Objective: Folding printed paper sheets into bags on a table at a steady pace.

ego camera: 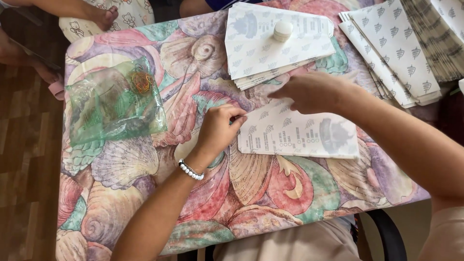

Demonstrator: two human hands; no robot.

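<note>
White paper, printed with small grey marks, lies flat under your hands: a paper bag [299,135] near the middle of the table [145,193], on a cloth patterned with shells. Your left hand [220,128] is closed in a pinch on the bag's left edge, and your right hand [311,92] is curled over its top edge, fingers pressing down on the paper; what the fingertips do there is hidden by the hand itself.

Thin paper held this way could crease crookedly or tear at the pinched edge if your two hands pull against each other. The smooth cloth may let the bag slide, so a fold could wander off line.

A stack of bags [275,43] sits just beyond your right hand, with a small round white lid-like piece [282,30] resting on top; a nudge from your wrist could knock it off or fan the stack. More stacks [396,48] lie to the right, and a green plastic bag [113,101] holding rubber bands [141,82] lies well apart on the left.
</note>
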